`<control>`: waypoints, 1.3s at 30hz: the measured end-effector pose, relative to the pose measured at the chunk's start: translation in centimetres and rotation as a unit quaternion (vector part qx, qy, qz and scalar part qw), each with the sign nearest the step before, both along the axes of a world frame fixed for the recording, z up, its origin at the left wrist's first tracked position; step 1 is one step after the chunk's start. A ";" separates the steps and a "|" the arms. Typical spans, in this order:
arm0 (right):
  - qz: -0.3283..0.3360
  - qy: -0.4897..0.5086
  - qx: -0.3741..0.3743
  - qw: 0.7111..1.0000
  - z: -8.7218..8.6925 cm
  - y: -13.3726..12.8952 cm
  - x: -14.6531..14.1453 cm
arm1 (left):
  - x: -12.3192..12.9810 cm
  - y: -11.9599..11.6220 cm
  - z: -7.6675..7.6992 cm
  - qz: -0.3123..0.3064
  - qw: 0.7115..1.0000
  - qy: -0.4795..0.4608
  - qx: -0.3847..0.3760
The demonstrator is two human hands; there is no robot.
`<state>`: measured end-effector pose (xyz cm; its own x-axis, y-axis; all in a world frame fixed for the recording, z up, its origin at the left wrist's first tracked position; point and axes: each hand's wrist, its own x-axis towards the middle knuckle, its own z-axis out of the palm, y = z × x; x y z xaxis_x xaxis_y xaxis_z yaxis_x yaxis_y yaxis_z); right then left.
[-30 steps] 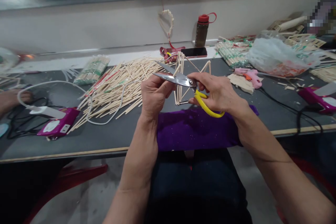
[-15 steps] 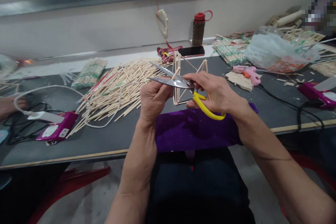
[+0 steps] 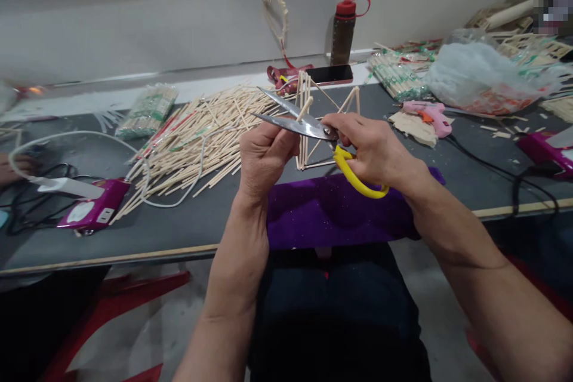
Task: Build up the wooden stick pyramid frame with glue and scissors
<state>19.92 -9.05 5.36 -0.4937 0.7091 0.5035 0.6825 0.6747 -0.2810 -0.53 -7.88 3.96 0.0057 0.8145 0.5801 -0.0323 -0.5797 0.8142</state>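
My right hand (image 3: 369, 146) grips scissors (image 3: 329, 131) with yellow handles, their blades apart and pointing left. Between the blades a short wooden stick (image 3: 305, 108) sticks up at a slant. My left hand (image 3: 267, 155) is closed around its lower end, which the fingers hide. Just behind both hands, on the dark table, stands a frame of glued-looking sticks (image 3: 303, 86), partly covered by the hands and blades. A purple cloth (image 3: 335, 215) spreads under my wrists at the table's front edge.
A heap of loose sticks (image 3: 224, 131) lies left of my hands, beside a wrapped bundle (image 3: 150, 108) and a purple power strip (image 3: 96, 206). Rightward are a pink glue gun (image 3: 432, 116) and a plastic bag (image 3: 483, 77). A bottle (image 3: 342, 36) and a phone (image 3: 331, 74) are behind.
The view has tilted slightly downward, so the table appears higher. Both hands keep their holds; the scissors' blades remain apart around the stick.
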 end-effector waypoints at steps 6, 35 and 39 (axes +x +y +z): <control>-0.023 0.000 0.016 1.000 -0.1 0.2 -0.1 | 0.0 0.6 -0.3 0.000 1.000 -0.014 -0.014; 0.010 0.023 0.008 1.000 0.0 0.4 0.5 | -0.7 0.5 -0.3 -0.001 0.993 0.107 0.042; 0.023 0.023 -0.013 0.999 -0.1 0.5 0.6 | -0.7 0.6 -0.3 -0.024 0.988 0.139 0.060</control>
